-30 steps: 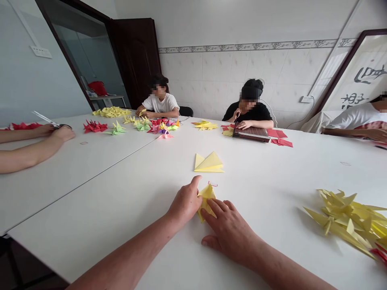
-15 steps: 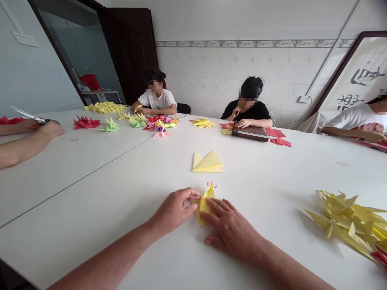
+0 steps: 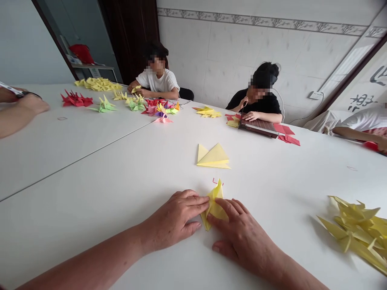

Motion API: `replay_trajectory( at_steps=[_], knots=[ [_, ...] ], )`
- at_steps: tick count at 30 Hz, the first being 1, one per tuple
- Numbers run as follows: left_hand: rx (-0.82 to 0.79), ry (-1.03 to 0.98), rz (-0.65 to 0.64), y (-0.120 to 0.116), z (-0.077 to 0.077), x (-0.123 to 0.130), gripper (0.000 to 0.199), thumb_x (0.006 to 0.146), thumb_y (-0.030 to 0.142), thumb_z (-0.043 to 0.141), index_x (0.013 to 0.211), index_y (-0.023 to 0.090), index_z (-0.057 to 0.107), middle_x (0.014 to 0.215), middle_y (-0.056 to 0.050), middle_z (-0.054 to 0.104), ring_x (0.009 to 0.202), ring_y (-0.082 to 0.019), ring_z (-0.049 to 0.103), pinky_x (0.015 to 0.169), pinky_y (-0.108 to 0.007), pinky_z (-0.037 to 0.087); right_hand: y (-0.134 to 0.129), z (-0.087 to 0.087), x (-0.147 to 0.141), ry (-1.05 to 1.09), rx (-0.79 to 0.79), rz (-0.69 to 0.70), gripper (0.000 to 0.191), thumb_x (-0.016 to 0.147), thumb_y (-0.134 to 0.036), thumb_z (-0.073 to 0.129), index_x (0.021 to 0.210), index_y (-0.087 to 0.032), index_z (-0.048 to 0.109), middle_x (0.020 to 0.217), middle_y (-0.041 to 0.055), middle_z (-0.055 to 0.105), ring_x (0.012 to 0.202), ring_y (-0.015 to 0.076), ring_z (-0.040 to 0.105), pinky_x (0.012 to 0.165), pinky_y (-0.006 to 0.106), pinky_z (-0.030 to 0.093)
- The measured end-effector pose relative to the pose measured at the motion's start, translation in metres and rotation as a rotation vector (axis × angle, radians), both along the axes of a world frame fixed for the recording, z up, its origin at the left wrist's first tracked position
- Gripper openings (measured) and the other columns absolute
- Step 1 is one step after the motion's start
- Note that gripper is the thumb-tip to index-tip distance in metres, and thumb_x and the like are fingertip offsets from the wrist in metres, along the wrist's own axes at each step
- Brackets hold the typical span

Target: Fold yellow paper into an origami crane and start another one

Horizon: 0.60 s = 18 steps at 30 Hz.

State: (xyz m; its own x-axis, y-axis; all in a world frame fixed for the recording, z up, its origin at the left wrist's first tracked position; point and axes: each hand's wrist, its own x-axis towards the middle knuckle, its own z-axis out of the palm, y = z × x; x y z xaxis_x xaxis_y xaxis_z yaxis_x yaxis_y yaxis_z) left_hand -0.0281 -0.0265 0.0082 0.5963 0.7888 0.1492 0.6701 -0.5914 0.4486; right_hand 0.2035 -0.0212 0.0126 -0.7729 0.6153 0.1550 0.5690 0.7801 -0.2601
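A folded piece of yellow paper (image 3: pixel 215 210) lies on the white table in front of me, its narrow tip pointing away. My left hand (image 3: pixel 178 217) presses its outstretched fingertips on the left side of the paper, with the thumb apart on the table side. From the right, my right hand (image 3: pixel 238 225) rests spread fingertips on the paper's right half, and its thumb is off the paper. Neither hand is closed around it. Just beyond is a second folded yellow paper (image 3: pixel 214 158), flat on the table and untouched. Part of the first paper is hidden under my fingers.
Several yellow folded cranes (image 3: pixel 359 229) are heaped at the right. Colourful cranes (image 3: pixel 160 108) and a yellow pile (image 3: pixel 98 84) lie farther back. Across the table a person works at a paper cutter (image 3: pixel 259 128); another's hand (image 3: pixel 32 104) at the left holds scissors (image 3: pixel 12 88).
My left fingers have straightened and come down onto the paper's left side. My right hand stays on the right side. The whole view has tilted and shifted.
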Motion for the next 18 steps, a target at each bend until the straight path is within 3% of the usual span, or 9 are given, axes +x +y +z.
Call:
replay_trajectory(
  at_steps=[4,10,14,18],
  knots=[
    [-0.042,0.002,-0.009,0.0,0.001,-0.002,0.058,0.082,0.02,0.055,0.138,0.031,0.042,0.142,0.0,0.046,0.127,-0.025,0.042,0.103,-0.042,0.039,0.003,-0.001,0.005,-0.026,-0.024,0.045,0.045,0.087,-0.039,0.056,0.129,-0.024,0.05,0.13,0.0116,0.051,0.113,0.0266,0.05,0.103,0.049,0.035],
    [-0.145,0.034,-0.025,-0.004,0.004,-0.005,0.067,0.083,0.028,0.058,0.144,0.032,0.029,0.147,0.0,0.039,0.136,-0.029,0.03,0.107,-0.044,0.033,0.006,0.0,0.012,-0.078,-0.078,0.038,0.036,0.09,-0.035,0.052,0.121,-0.018,0.052,0.14,0.0106,0.047,0.131,0.0218,0.039,0.113,0.045,0.024],
    [-0.179,0.078,-0.074,-0.006,0.005,-0.006,0.072,0.084,0.034,0.058,0.146,0.034,0.021,0.152,0.0,0.029,0.14,-0.031,0.02,0.11,-0.047,0.025,0.007,0.002,0.011,-0.092,-0.07,0.064,0.042,0.089,-0.034,0.053,0.128,-0.019,0.048,0.138,0.0095,0.049,0.133,0.0213,0.037,0.113,0.044,0.027],
    [-0.164,0.072,-0.114,-0.007,0.005,-0.006,0.071,0.083,0.042,0.059,0.145,0.036,0.025,0.153,0.0,0.027,0.141,-0.034,0.018,0.11,-0.05,0.024,0.006,0.002,0.009,-0.078,-0.02,0.044,0.045,0.088,-0.029,0.055,0.131,-0.019,0.046,0.135,0.0122,0.05,0.127,0.0251,0.043,0.11,0.048,0.032]
  ],
)
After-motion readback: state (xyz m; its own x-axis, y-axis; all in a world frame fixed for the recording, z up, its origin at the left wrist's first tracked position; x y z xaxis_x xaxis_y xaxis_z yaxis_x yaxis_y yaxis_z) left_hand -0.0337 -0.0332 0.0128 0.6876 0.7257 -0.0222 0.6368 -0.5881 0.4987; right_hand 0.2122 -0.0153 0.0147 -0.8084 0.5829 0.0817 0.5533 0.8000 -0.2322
